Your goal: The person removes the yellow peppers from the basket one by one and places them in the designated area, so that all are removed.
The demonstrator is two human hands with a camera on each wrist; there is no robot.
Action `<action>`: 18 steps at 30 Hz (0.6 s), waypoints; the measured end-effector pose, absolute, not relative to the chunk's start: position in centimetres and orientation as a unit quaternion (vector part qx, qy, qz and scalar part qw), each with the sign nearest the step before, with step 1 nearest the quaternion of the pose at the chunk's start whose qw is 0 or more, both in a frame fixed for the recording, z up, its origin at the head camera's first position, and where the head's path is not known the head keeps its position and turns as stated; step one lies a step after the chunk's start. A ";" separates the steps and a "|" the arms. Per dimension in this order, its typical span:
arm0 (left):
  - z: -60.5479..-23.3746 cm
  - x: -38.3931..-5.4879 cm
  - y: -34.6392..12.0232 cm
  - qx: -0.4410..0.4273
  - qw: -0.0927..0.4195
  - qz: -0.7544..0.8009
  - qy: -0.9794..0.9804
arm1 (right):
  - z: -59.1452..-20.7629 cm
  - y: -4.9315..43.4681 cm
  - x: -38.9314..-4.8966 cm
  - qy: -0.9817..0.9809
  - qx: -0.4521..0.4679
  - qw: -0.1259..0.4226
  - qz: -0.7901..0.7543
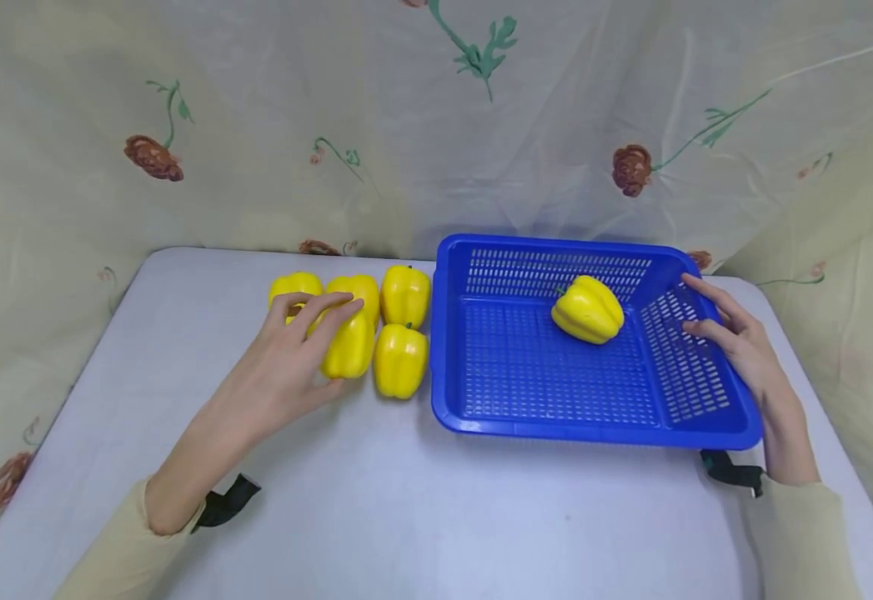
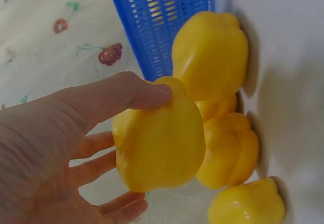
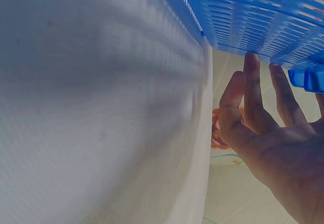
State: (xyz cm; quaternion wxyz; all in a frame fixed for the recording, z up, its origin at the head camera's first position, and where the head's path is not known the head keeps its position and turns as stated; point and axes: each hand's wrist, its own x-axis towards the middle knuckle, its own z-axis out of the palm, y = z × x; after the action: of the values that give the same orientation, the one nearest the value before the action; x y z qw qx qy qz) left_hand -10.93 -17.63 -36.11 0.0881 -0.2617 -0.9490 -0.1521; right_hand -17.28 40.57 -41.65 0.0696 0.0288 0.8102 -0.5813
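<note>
My left hand (image 1: 278,357) grips a yellow bell pepper (image 1: 348,348) between thumb and fingers. In the left wrist view, the thumb lies across the held bell pepper (image 2: 159,143), with fingers behind it. Several more yellow bell peppers (image 1: 401,362) stand close together between this hand and a blue plastic basket (image 1: 447,350). One bell pepper (image 1: 589,310) lies tipped inside the basket, toward its back right. My right hand (image 1: 755,354) holds the basket's right rim, some fingers reaching over it; the right wrist view shows other fingers (image 3: 253,89) against the outer wall.
The basket has slotted walls and takes up the back right of the white-covered table (image 1: 481,517). A pale floral sheet (image 1: 406,125) hangs behind the table and at its sides. Dark straps (image 1: 228,500) show at both wrists.
</note>
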 end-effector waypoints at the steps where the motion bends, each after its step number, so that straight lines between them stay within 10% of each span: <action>1: -36.3 -10.9 -17.8 -0.262 0.084 -0.154 -0.949 | -41.7 40.6 -17.3 0.811 0.028 0.069 -0.580; 18: -39.0 -10.2 -18.1 -0.232 -0.006 -0.183 -0.955 | -42.1 40.8 -17.5 0.802 0.015 0.057 -0.595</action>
State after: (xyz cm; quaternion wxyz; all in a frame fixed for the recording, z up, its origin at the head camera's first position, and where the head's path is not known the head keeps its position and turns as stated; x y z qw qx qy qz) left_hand -10.21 -18.12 -39.03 -0.0064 -0.2319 -0.9553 -0.1832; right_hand -17.50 40.76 -42.15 0.0566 0.0154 0.8015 -0.5951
